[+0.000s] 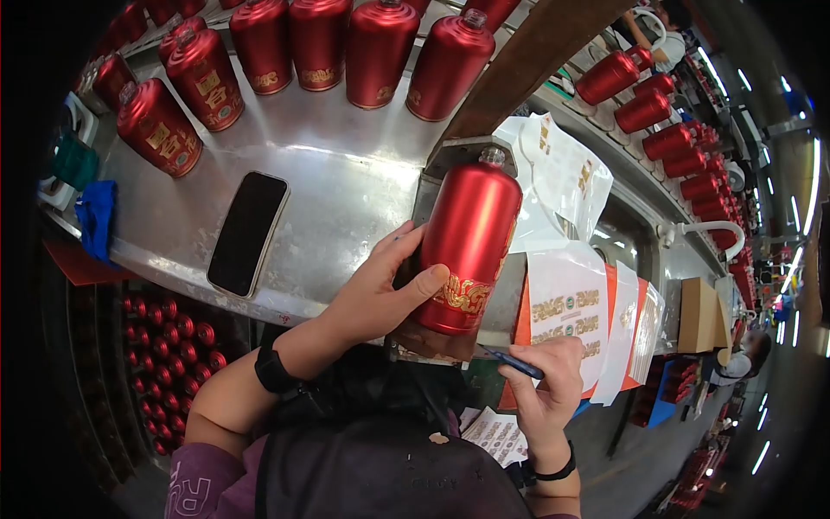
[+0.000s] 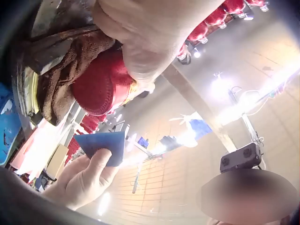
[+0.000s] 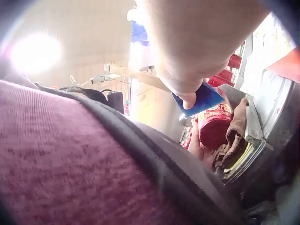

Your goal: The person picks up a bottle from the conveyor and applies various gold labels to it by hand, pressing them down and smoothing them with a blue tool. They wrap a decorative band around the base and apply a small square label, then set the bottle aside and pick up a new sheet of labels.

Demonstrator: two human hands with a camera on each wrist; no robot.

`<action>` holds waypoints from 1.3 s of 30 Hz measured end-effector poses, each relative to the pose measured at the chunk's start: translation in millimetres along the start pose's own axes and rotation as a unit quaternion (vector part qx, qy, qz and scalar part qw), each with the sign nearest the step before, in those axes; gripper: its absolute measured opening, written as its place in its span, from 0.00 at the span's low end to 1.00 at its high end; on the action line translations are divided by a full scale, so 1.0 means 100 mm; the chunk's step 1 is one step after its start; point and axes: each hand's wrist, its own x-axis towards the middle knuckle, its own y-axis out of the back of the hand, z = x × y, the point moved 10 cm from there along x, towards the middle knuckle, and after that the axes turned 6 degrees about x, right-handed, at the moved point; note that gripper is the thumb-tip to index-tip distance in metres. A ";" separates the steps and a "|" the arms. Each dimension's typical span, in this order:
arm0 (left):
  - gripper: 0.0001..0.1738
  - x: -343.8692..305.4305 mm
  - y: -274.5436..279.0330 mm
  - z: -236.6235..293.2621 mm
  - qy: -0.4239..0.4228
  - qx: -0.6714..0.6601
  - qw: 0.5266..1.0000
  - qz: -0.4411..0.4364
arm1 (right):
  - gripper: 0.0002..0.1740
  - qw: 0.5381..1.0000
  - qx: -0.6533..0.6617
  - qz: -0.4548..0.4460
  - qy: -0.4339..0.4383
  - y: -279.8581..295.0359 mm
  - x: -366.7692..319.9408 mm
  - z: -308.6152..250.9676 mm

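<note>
— Where's the red bottle (image 1: pixel 471 242)?
— Inside your left grip (image 1: pixel 378 297). Your fingers curl round its lower body, with the thumb on the gold band.
— And my right grip (image 1: pixel 547 389)?
— It pinches a blue card (image 1: pixel 515 362) just below the bottle's base. A phone (image 1: pixel 248 232) lies on the counter (image 1: pixel 346 173), left of your left grip.

Bottle (image 1: pixel 471 246) gleaming metallic red, gold scroll band running round lower part. Scraper (image 1: pixel 514 362) showing dark blue. Rag (image 2: pixel 61 70) under bottle looking brown. Bottle row (image 1: pixel 320 43) shining same red, some wearing gold labels. Phone (image 1: pixel 248 232) showing glossy black. Surface (image 1: pixel 346 182) glinting silver-grey. Cloth (image 1: pixel 95 216) showing bright blue. Sheets (image 1: pixel 566 311) showing white with gold emblems, orange backing peeking at edges. Sleeve (image 1: pixel 203 484) looking purple, pale lettering running across. Wristbands (image 1: pixel 275 372) showing black. Box (image 1: pixel 696 316) looking cardboard brown.
</note>
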 end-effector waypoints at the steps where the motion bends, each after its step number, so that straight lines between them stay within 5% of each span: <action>1: 0.45 -0.01 -0.01 -0.04 0.001 -0.003 1.000 0.000 | 0.15 1.000 0.000 0.018 -0.010 0.02 -0.02 0.03; 18: 0.40 -0.04 0.06 -0.07 -0.046 -0.016 0.999 0.004 | 0.14 0.997 0.016 0.064 -0.041 0.01 -0.09 0.13; 25: 0.40 -0.03 0.08 -0.04 -0.042 -0.014 0.999 0.005 | 0.16 0.976 0.096 0.101 -0.170 -0.03 -0.12 0.39; 28: 0.47 -0.06 0.09 -0.05 -0.024 -0.016 1.000 -0.004 | 0.18 0.966 0.140 0.115 -0.184 -0.08 -0.12 0.44; 31: 0.75 -0.10 0.02 0.00 -0.090 0.077 0.992 -0.045 | 0.19 0.964 0.153 0.114 -0.185 -0.09 -0.09 0.47; 35: 0.79 -0.12 0.01 0.20 -0.134 0.220 0.966 -0.019 | 0.17 0.963 0.149 0.124 -0.185 -0.06 -0.11 0.51; 39: 0.78 -0.15 0.02 0.26 -0.136 0.227 0.964 0.004 | 0.16 0.954 0.178 0.134 -0.202 -0.05 -0.11 0.52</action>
